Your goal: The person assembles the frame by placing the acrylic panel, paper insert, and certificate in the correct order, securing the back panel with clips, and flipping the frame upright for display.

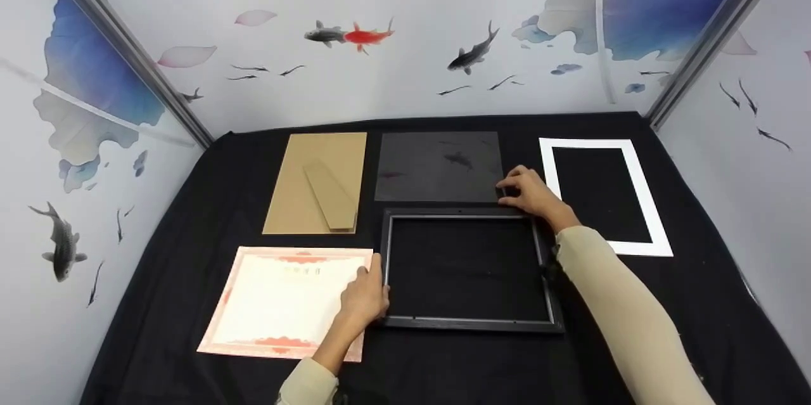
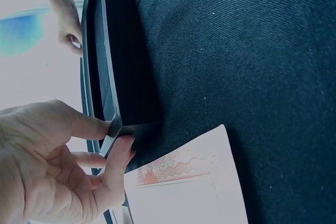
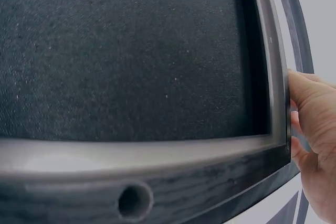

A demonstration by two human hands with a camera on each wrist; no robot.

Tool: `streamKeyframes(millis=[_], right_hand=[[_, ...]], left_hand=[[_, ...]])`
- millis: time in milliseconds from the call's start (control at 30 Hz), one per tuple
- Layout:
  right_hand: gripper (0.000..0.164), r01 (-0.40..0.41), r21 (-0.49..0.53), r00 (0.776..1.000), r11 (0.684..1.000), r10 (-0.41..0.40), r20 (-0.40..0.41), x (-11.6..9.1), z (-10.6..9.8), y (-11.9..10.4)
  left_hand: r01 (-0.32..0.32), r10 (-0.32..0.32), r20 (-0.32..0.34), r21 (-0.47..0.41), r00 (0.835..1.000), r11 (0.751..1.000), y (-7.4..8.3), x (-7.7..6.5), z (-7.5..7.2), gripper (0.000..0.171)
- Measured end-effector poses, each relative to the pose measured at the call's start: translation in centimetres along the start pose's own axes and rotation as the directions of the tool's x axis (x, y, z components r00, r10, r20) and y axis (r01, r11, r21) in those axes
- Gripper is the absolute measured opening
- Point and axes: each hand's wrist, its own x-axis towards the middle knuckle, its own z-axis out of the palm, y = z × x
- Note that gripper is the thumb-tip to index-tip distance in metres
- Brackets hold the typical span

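Note:
A black picture frame (image 1: 472, 325) lies on the black cloth. My left hand (image 1: 366, 296) holds its left side; thumb and fingers pinch the rim in the left wrist view. Behind the frame lies a dark, glossy see-through sheet (image 1: 437, 167), reflecting the wall's fish. My right hand (image 1: 529, 191) is at that sheet's front right corner, fingers bent. In the right wrist view, the frame's edge covers the right fingertips, so any grip there is unclear. A certificate with a pink border (image 1: 285, 303) lies beside and partly under my left hand.
A tan backing board (image 1: 291, 183) with a folded stand (image 1: 332, 196) lies at the back left. On the right is a white mat border (image 1: 646, 202), partly behind my right arm. Printed wall panels (image 1: 405, 88) enclose the back and sides.

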Motion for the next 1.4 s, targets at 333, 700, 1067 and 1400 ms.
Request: streamKeyframes(millis=[333, 700, 1067, 1400], right_hand=[[0.045, -0.034, -0.091, 0.997, 0.995, 0.040, 0.065, 0.4, -0.9, -0.2], [0.036, 0.029, -0.131, 0.999, 0.991, -0.023, 0.048, 0.6, -1.2, -0.2], [0.027, 0.069, -0.082, 0.998, 0.994, -0.068, 0.013, 0.3, -0.4, 0.0], [0.019, 0.100, -0.101, 0.995, 0.990, -0.101, -0.005, -0.2, 0.0, 0.3]], left_hand=[[0.006, -0.006, 0.024, 0.003, 1.000, 1.000, 0.0, 0.2, -0.4, 0.048], [0.000, 0.000, 0.023, 0.000, 1.000, 1.000, 0.1, 0.3, -0.3, 0.051], [-0.005, 0.006, 0.021, -0.017, 1.000, 1.000, -0.2, 0.2, -0.3, 0.050], [-0.026, 0.026, 0.019, -0.025, 0.999, 0.999, -0.2, -0.1, -0.3, 0.047]])
